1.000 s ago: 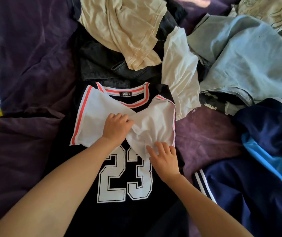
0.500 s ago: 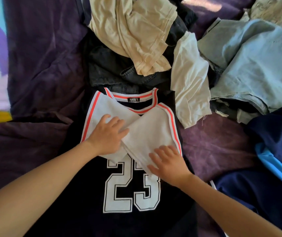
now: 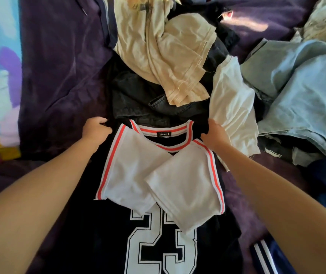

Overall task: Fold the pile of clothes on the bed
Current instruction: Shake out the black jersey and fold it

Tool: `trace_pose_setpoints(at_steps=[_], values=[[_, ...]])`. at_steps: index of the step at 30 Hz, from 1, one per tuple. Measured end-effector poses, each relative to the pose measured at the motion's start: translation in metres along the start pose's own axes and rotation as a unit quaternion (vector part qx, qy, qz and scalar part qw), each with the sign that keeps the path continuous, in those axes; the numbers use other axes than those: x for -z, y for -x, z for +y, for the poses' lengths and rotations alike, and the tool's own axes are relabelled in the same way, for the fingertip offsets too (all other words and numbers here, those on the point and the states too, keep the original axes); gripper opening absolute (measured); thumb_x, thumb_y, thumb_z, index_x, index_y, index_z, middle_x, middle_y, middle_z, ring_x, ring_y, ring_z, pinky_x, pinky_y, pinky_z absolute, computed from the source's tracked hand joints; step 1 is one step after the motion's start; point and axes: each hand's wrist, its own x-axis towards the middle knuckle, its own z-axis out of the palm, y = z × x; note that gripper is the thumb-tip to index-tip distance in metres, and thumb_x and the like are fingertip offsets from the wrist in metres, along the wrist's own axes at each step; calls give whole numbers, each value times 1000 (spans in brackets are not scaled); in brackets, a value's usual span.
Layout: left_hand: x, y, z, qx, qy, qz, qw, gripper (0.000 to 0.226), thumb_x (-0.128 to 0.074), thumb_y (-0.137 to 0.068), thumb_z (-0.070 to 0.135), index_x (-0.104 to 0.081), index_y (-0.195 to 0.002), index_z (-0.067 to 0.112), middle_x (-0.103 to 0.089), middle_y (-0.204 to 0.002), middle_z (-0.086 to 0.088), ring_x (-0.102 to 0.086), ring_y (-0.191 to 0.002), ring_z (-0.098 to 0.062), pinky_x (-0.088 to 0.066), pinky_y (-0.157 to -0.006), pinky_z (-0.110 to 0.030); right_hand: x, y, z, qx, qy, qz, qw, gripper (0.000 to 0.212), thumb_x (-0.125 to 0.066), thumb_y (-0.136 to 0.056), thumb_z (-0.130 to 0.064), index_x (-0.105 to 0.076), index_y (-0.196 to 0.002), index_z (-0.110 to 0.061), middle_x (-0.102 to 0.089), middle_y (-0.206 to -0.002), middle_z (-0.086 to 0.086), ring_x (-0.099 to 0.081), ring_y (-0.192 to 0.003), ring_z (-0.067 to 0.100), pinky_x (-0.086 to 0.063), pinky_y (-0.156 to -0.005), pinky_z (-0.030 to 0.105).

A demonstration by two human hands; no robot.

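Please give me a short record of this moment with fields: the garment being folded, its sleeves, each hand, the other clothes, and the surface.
garment: black jersey with a white number 23, lying flat
sleeves: white sleeves folded inward, the right one over the left
left hand: grips the jersey's shoulder on the left side
right hand: grips the jersey's shoulder on the right side
other clothes: beige garment, dark jeans, white shirt, light blue jeans
surface: purple bedspread

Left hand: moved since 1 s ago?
Yes. The left hand has left the folded white sleeve and gone up and outward to grip the shoulder of the jersey, left of the collar label.
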Motion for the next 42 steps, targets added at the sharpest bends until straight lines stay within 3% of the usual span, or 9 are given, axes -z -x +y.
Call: trace_pose_setpoints(at_steps=[10, 14, 17, 20, 23, 27, 31, 36, 42], values=[[47, 9, 3, 33, 223, 9, 974, 29, -56, -83, -7, -65, -109, 4, -61, -82, -2, -57, -80, -15, -47, -76, -24, 25, 28, 23, -83, -268, 124, 952, 43, -47, -80, 13, -62, -116, -4, -61, -95, 9, -58, -89, 23, -48, -76, 30], [84, 38, -7, -63, 201, -28, 977, 30, -53, -82, -11, -63, -82, 17, -65, -63, 12, -61, -75, -8, -50, -79, -20, 52, 62, 47, -29, -298, 144, 943, 48, -51, -76, 18, -63, -108, -15, -60, -84, 3, -57, -75, 11, -44, -57, 7], [102, 83, -28, -130, 147, -19, 980, 40, -53, -78, -19, -57, -74, 21, -60, -50, 23, -54, -52, 9, -41, -58, 0, 57, 98, 68, 3, -295, 125, 947, 43, -57, -74, 20, -61, -74, -23, -59, -64, -11, -53, -54, -6, -44, -62, 17], [110, 127, -64, -155, 136, -34, 978, 45, -54, -72, -27, -57, -70, 18, -62, -56, 29, -56, -57, 14, -41, -65, 2, 48, 138, 87, -5, -293, 98, 951, 50, -57, -73, 23, -59, -62, -26, -60, -55, -15, -53, -52, -10, -42, -58, 8], [105, 152, -116, -226, 56, -50, 971, 59, -56, -63, -32, -60, -56, 26, -66, -67, 24, -59, -70, 13, -41, -73, -1, 29, 174, 105, 12, -230, 77, 970, 64, -59, -69, 24, -66, -50, -37, -60, -70, -10, -59, -69, -11, -43, -70, 5], [87, 178, -172, -327, -164, -22, 930, 52, -64, -47, -30, -61, -55, 21, -67, -72, 2, -60, -75, -22, -46, -67, -32, -3, 205, 124, 25, -45, 62, 997, 30, -64, -67, 17, -71, -67, -13, -62, -93, 17, -58, -95, 38, -40, -83, 31], [71, 197, -193, -394, -299, 30, 869, 26, -57, -48, -14, -62, -56, 11, -67, -71, -3, -43, -80, -17, -45, -58, -41, -29, 226, 126, 18, 111, 29, 993, 21, -65, -73, 2, -73, -89, -10, -56, -116, 16, -43, -111, 39, -39, -89, 44], [38, 225, -196, -428, -409, 23, 806, 32, -58, -54, -1, -72, -82, 7, -64, -106, -21, -43, -105, -31, -49, -73, -45, -59, 248, 112, 184, 279, 35, 942, 29, -51, -66, -19, -71, -82, -7, -58, -115, 30, -42, -111, 39, -52, -70, 49], [12, 223, -157, -323, -415, 5, 851, 66, -84, -47, 3, -67, -111, 4, -59, -122, -22, -53, -111, -38, -49, -79, -52, -47, 239, 80, 179, 293, 37, 938, 45, -48, -72, -20, -66, -111, -7, -58, -122, 27, -56, -112, 42, -52, -77, 48]])
